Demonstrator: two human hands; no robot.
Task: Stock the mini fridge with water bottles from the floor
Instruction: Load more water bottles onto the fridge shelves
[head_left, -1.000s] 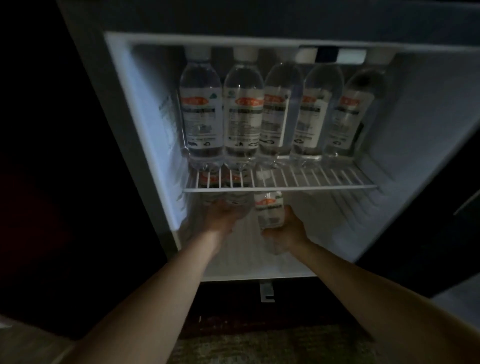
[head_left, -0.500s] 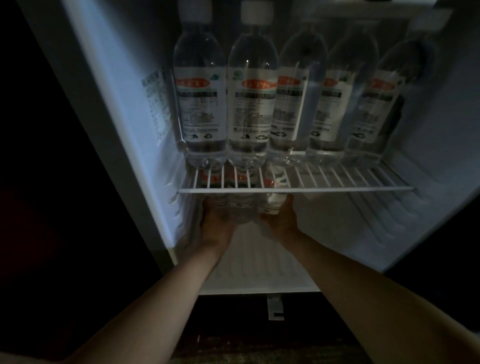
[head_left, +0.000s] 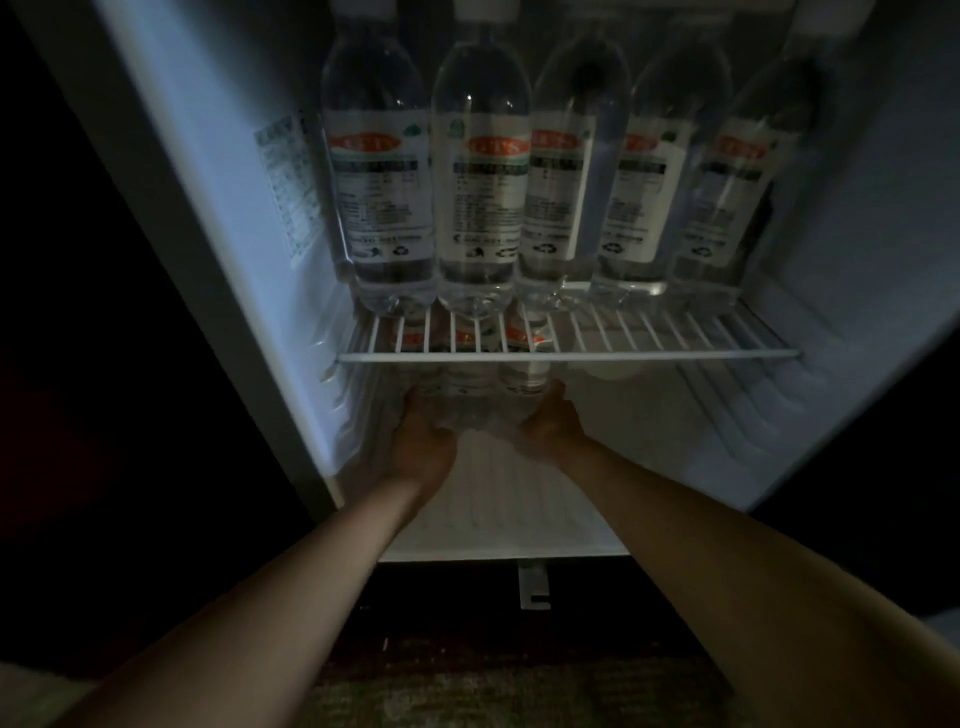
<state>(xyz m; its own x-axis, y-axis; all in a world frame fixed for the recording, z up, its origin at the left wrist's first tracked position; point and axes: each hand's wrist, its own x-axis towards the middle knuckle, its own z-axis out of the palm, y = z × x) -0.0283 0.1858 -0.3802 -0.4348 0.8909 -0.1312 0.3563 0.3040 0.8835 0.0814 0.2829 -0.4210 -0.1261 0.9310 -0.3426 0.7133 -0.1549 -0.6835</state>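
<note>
Below the wire shelf (head_left: 566, 355), both arms reach in — left hand (head_left: 423, 441) and right hand (head_left: 550, 428) cupping clustered water bottles (head_left: 470, 387).

Both bare arms outstretched, left hand (head_left: 423, 441) and right hand (head_left: 550, 423) cupped, palms facing.

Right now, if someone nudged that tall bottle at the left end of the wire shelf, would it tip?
Probably not easily. The leftmost bottle looks full, so likely heavy, and it seems to touch its neighbour. Still, it is tall, and the wire shelf gives a ridged footing, so a push forward might rock it.
</note>
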